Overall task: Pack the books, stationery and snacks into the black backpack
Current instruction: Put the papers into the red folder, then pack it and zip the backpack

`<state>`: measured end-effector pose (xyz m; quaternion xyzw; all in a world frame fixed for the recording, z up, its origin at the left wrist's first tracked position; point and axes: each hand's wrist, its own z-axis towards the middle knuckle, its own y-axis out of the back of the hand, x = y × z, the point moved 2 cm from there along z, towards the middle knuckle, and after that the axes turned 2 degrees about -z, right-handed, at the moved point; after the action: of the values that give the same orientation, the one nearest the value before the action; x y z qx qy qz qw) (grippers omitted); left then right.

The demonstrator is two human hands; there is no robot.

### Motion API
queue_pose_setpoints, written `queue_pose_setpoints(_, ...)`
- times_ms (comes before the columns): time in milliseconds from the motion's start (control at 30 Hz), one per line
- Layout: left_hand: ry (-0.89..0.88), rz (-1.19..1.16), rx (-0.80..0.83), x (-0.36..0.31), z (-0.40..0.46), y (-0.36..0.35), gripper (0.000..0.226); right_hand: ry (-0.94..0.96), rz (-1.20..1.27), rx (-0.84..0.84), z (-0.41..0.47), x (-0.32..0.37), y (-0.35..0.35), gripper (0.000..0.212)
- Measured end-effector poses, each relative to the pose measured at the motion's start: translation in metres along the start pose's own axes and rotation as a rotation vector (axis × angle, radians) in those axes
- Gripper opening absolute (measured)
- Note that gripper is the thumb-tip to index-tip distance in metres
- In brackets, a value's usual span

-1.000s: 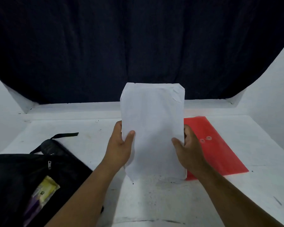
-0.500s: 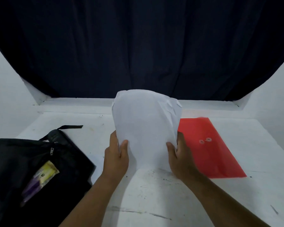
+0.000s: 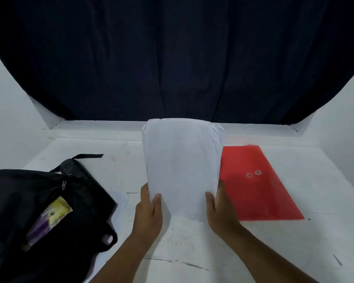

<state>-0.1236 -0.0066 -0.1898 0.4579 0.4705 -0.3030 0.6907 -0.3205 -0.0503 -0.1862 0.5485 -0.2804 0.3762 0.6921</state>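
I hold a stack of white paper sheets (image 3: 182,166) upright over the middle of the table. My left hand (image 3: 149,211) grips its lower left edge and my right hand (image 3: 219,209) grips its lower right edge. The top of the stack curls away from me, with loose corners at the upper right. The black backpack (image 3: 29,211) lies open at the left, apart from my hands. A yellow and purple snack packet (image 3: 47,219) sticks out of its opening. A red plastic folder (image 3: 253,184) with a string clasp lies flat on the table behind my right hand.
The white table (image 3: 192,252) is scuffed, with white walls on both sides and a raised ledge at the back. A dark curtain (image 3: 172,58) hangs behind the ledge. A backpack strap (image 3: 88,156) lies on the table past the bag.
The paper stack has dropped lower toward the table and its top now bends away from me. Both hands stayed on its lower edges. The view shifted slightly, showing more of the backpack.
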Motion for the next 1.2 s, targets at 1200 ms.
queue_pose_setpoints(1200, -0.008, 0.853, 0.088, 0.057, 0.062, 0.187, 0.024, -0.041, -0.327, 0.513, -0.023, 0.090, -0.186, 0.058)
